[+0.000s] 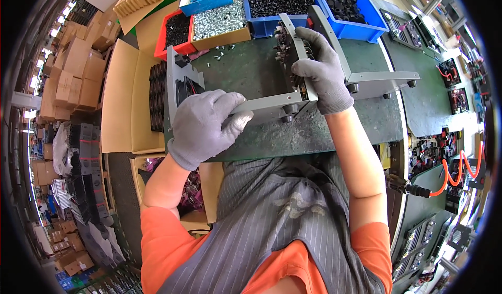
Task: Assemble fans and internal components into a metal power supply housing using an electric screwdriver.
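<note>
Before me on the dark green work table stands a grey sheet-metal housing (264, 104), open at the top, with black round feet on its near side. My left hand (206, 127), in a grey glove, is closed round its near left edge. My right hand (325, 73), gloved too, is closed on the upright grey panel (298, 48) at the housing's right end, which carries a circuit board and small parts on its inner face. A black fan (187, 88) sits at the left end. Just right of my right hand is a second grey housing (377, 77) with black feet.
Along the back stand a red bin (184, 48) and a blue bin (264, 28) of black screws, a cardboard box (222, 38) of silver screws, and a blue bin (361, 31) of black round parts. An open carton (123, 95) is at left. An orange coiled hose (459, 175) hangs right.
</note>
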A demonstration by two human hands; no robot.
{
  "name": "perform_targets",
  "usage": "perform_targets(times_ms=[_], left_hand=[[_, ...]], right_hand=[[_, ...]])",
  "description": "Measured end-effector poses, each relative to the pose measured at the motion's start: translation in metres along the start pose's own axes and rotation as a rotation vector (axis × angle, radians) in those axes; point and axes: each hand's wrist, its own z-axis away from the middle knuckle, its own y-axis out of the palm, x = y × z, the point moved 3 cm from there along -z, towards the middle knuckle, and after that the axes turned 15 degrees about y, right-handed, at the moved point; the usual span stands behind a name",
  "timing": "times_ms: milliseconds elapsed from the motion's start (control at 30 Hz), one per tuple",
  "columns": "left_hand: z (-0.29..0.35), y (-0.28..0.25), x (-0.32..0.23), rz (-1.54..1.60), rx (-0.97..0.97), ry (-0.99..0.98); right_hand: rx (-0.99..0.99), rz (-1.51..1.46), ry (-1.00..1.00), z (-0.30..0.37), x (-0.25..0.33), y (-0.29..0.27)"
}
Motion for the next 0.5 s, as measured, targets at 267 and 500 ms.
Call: perform_targets(times_ms=[267, 500], left_hand=[[-0.010, 0.006, 0.002, -0.022, 0.070, 0.053], [-0.023, 0.000, 0.000, 0.061, 0.110, 0.032]], right_hand=[[-0.069, 0.184, -0.123, -0.011, -0.005, 0.005], [-0.234, 0.686, -0.710, 0.046, 0.063, -0.004]])
